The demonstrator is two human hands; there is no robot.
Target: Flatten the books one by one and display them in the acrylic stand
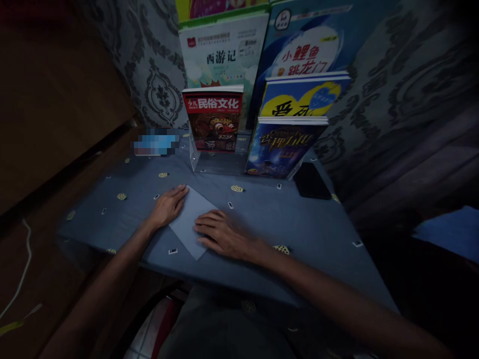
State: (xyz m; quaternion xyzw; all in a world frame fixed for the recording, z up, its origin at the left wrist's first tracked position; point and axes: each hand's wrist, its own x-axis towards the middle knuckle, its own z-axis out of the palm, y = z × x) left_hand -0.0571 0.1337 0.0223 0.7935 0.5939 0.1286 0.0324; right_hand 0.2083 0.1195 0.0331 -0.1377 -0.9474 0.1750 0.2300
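Note:
A pale sheet of paper [189, 224] lies on the cloth-covered table, turned so that one corner points toward me. It looks folded, though the dim light hides the layers. My left hand [168, 206] rests along its left edge, fingers stretched out together near the far corner. Across the right part of the paper lies my right hand [221, 233], palm down, with its fingers extended and slightly spread. Neither hand grips anything; both press or rest on the paper.
A clear stand [220, 163] holds several upright books, including a red book [215, 122] and a dark blue book [282, 147]. Right of it lies a black phone [312, 180]. A blurred blue item [157, 143] sits at the back left of the table [262, 199].

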